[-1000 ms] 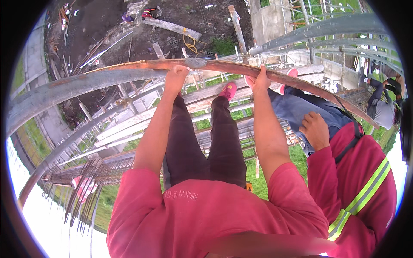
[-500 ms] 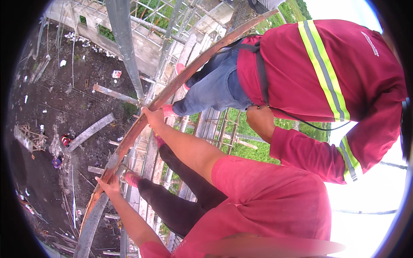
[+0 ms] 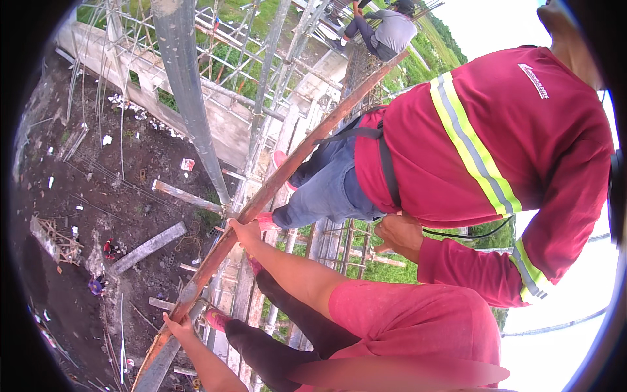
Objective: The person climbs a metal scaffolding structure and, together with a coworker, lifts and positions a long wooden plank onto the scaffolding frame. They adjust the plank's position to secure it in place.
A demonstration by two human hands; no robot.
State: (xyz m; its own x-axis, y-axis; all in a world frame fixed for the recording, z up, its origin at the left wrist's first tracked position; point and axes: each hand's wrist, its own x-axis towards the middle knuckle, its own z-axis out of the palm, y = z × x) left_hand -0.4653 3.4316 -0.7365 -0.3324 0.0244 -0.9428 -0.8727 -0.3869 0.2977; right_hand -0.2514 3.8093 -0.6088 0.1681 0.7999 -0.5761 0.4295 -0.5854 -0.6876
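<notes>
Brown board point(image 3: 277, 180) runs slantwise past the lower end of the thick grey pole point(image 3: 195, 98). Right hand point(image 3: 245, 234) grasps its edge just below the pole's end; left hand point(image 3: 179, 326) grasps it too, farther down from the pole. Progress, my judgement: mid-handling, board up and gripped at two spots, not let go; no tie or fastening seen on it near the pole, so setting down or securing looks undone.

Unclear: board's lower end, away from the pole, is cut by the dark rim; fingers partly hidden behind the board; can't tell if board touches the pole or just overlaps it. Co-worker point(image 3: 418, 176), right of the pole, has one hand point(image 3: 400, 235) half curled, contents unclear. Seated person point(image 3: 395, 32), right of the pole's top, near board's far end, contact can't be told
</notes>
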